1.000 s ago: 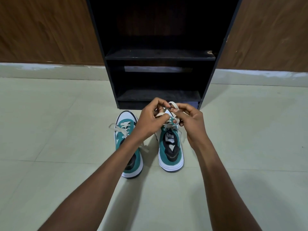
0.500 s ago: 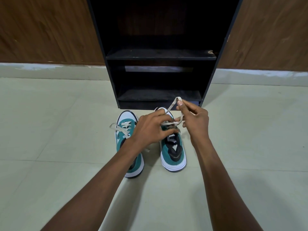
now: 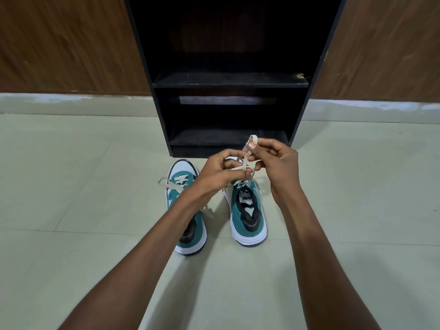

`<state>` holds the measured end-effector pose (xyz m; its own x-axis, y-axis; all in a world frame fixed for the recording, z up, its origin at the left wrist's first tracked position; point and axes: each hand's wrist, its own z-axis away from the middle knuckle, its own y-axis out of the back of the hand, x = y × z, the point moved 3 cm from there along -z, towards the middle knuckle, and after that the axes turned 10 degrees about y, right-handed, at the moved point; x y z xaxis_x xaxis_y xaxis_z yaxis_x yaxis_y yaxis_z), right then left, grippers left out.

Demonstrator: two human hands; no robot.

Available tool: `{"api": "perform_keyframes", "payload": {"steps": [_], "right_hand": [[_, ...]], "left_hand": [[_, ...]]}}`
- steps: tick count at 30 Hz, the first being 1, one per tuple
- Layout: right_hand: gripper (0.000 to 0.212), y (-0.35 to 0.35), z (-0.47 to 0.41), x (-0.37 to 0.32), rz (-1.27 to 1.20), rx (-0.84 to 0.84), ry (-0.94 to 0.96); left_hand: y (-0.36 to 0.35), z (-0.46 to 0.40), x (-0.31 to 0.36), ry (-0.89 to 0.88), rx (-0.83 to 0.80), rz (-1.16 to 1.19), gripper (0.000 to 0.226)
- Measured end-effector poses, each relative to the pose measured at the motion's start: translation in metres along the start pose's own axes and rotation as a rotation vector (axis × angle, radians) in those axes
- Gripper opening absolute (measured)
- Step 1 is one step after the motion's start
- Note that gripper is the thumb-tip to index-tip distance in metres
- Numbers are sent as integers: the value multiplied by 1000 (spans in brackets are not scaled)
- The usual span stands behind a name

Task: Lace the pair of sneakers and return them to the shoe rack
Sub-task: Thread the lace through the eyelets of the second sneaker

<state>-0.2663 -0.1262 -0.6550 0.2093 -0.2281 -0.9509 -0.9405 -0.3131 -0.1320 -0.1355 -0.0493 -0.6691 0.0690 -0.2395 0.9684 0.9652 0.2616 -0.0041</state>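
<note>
Right hand [image 3: 278, 165]: grip clenched on cream lace [image 3: 247, 158], loop pinched between thumb and forefinger and raised above the right sneaker [image 3: 248, 210]. Left hand [image 3: 221, 172]: grip pinched on the crossing strand of the same lace (fingertips of both hands nearly touching). Left sneaker [image 3: 184, 186] just beside, partly under the left forearm, laces loose. Both on pale tiled floor [image 3: 71, 186], toes toward black shoe rack [image 3: 228, 82]; wood-panel wall [image 3: 66, 44] behind.

Both hands [image 3: 250, 167] on sneaker lace [image 3: 247, 154]
</note>
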Motion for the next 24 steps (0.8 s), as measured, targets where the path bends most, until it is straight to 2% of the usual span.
{"api": "perform_keyframes", "payload": {"steps": [4,8,12,17,19,21,24], "right_hand": [[17,-2,-1,9,76,-33,-58],[15,-2,-3,17,222,-64,-47],[8,-4,-4,21,441,-111,24],[10,-1,1,33,503,-106,22],[10,1,3,32,480,-55,6],[17,2,4,31,498,-8,9],[29,3,7,25,574,13,99]], "left_hand": [[2,-4,-3,-28,29,-44,44],[3,-2,-13,-102,258,-332,40],[3,9,-11,-283,393,-377,38],[5,7,-11,-633,496,-772,22],[4,8,-13,-676,492,-832,17],[4,5,-16,-606,457,-806,15],[0,0,-14,-195,285,-490,19]]}}
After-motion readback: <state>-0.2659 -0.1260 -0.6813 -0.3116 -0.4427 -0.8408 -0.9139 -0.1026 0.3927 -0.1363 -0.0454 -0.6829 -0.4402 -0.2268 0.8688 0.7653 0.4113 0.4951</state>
